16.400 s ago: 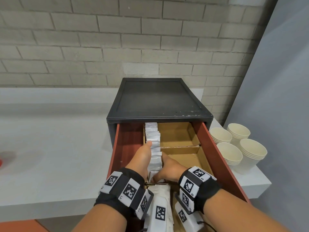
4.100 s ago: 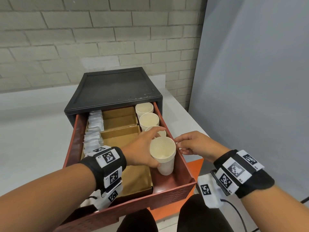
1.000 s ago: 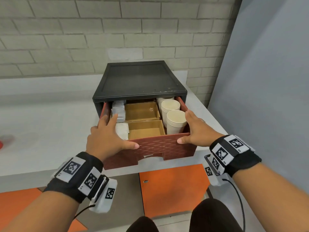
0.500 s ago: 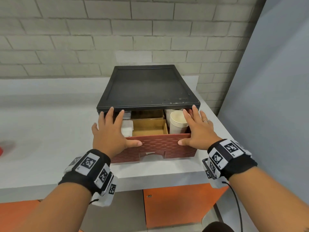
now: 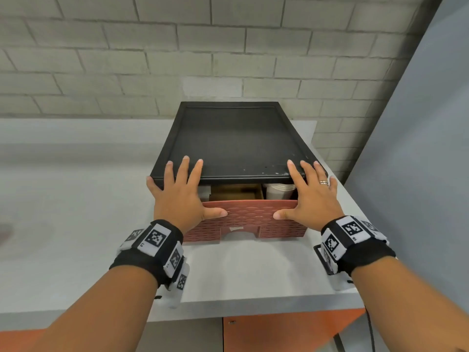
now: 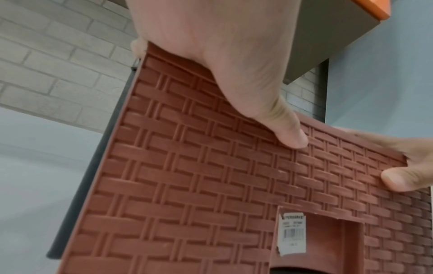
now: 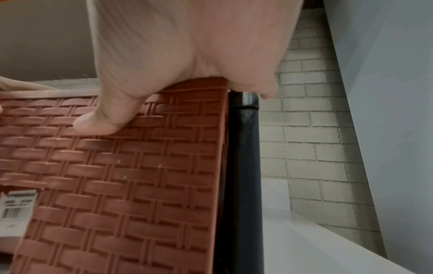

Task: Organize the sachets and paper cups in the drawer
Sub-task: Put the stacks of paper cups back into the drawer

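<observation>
Figure: closing stage of drawer organisation, head and wrist views.

Left hand (image 5: 179,196) and right hand (image 5: 311,199) flat against the front of the red woven-pattern drawer (image 5: 250,218), fingers straight and spread, gripping nothing. Fingertips (image 5: 186,158) of both hands lying over the front edge of the black cabinet (image 5: 236,141); thumbs just below, pressed on the drawer face, as confirmed in the left wrist view (image 6: 293,139) and right wrist view (image 7: 98,124).

Drawer nearly shut, a narrow gap remaining between the fingers of the two hands. Visible through that gap: paper cups (image 5: 279,191) just beside the right fingers, a cardboard divider (image 5: 236,193) midway, and a sliver of white sachets (image 5: 205,193) just beside the left fingers. Remaining contents hidden under the cabinet top.

Step in hand, by judgement: final push to seat the drawer; sorting apparently complete.

Risks from here:
- Fingertips overlapping the cabinet edge, hence liable to pinching if not lifted clear before the gap closes.
- Cup stacks standing close under the cabinet top, hence liable to catching or crushing at the rim.
- Uneven pressure from the two hands, hence possible skewing and jamming of the drawer.
- Cabinet resting free on the white counter (image 5: 76,224), hence possible backward sliding under a hard push.
</observation>
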